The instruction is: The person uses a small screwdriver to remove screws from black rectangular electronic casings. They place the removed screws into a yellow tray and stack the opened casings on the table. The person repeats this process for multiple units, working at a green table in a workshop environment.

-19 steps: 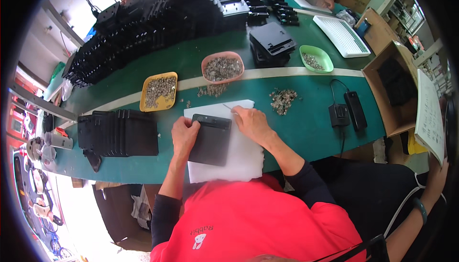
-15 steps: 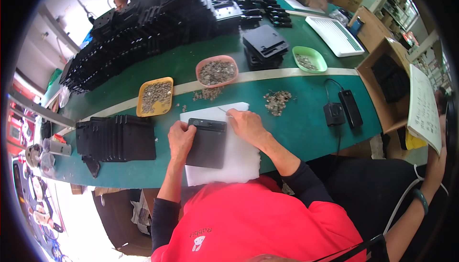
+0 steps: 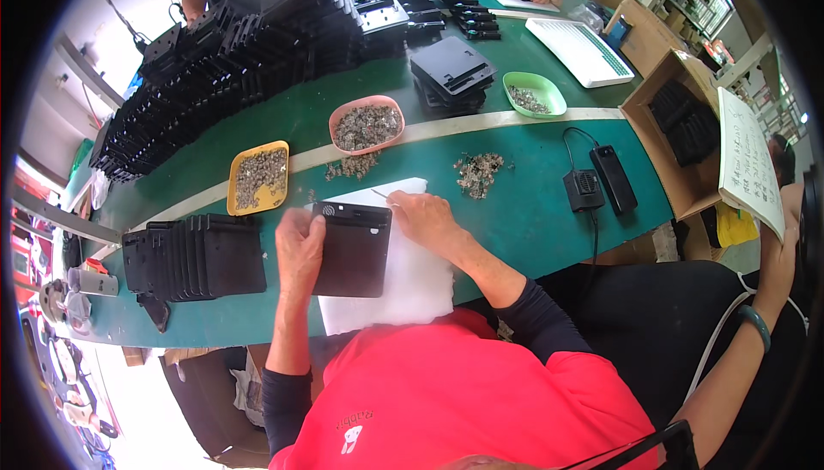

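My left hand point(image 3: 299, 248) grips a flat black plastic plate point(image 3: 350, 255) by its left edge, thumb on top near the upper corner. Small holes show along the plate's far strip, which carries a raised black band. The plate is over a white foam sheet point(image 3: 421, 272), slightly tilted. My right hand point(image 3: 427, 223) is closed in a pinch on a thin metal tool point(image 3: 382, 195), whose exact kind is too small to tell. That tool is just past the plate's upper right corner. Several similar black plates point(image 3: 202, 255) stand in a row to the left.
A yellow tray point(image 3: 260, 180), pink tray point(image 3: 367, 124) and green tray point(image 3: 534, 95) hold small metal parts; a loose pile point(image 3: 478, 175) lies nearby. Black plates point(image 3: 232, 66) are stacked behind. A black adapter point(image 3: 584, 189) sits right. Another person's hand point(image 3: 779, 212) holds a notepad point(image 3: 748, 161).
The whole view has shifted a little. The black plate has tilted in my left hand, and holes near its far edge now show. My right hand still pinches the thin tool.
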{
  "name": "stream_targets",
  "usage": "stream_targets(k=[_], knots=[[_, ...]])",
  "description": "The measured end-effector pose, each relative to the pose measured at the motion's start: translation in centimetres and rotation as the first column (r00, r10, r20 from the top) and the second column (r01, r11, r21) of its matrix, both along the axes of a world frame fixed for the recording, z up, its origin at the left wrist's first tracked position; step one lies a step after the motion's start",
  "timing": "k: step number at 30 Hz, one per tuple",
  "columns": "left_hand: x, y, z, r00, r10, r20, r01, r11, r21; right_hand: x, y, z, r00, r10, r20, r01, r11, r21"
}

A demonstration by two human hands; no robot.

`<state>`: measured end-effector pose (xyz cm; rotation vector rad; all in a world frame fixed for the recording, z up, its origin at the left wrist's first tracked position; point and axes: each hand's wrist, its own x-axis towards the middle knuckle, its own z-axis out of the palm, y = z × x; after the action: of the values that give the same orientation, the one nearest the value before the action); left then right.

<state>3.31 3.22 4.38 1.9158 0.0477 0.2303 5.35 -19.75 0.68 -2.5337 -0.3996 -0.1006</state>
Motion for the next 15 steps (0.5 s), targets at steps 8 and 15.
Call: stream_targets(k=[8, 15], knots=[[-2.6, -3.6, 7.2, 0.789, -0.294, 0.539, -0.121, 0.786, 0.606, 0.3, -0.6, 0.2, 0.995, -0.055, -0.078, 0.061, 0.995, 0.08], [-5.8, -6.6, 0.9, 0.747, -0.438, 0.5, -0.126, 0.645, 0.754, 1.4, -1.7, -2.9, 0.994, 0.002, 0.112, -0.023, 0.983, 0.181]])
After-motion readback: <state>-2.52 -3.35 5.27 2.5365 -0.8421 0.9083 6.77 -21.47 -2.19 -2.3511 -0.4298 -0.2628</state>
